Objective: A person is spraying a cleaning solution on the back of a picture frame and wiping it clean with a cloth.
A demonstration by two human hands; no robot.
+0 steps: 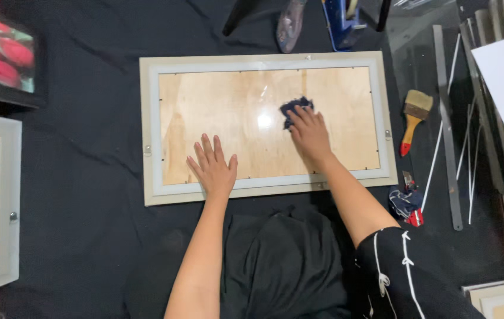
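The frame (266, 127), flat on the black cloth (86, 177) mid-scene, looks rigid with slippery, breakable glass, best gripped by its pale rim, while the left hand (213, 168) presses it with fingers spread and the right hand (309, 133) holds a soft dark rag (293, 108) under closed fingers.

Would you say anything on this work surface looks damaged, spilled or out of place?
Nothing stands out. The picture frame lies flat and square, the left hand pressing its lower edge while the right hand holds a dark cloth on the glass. The paintbrush lies beside it.
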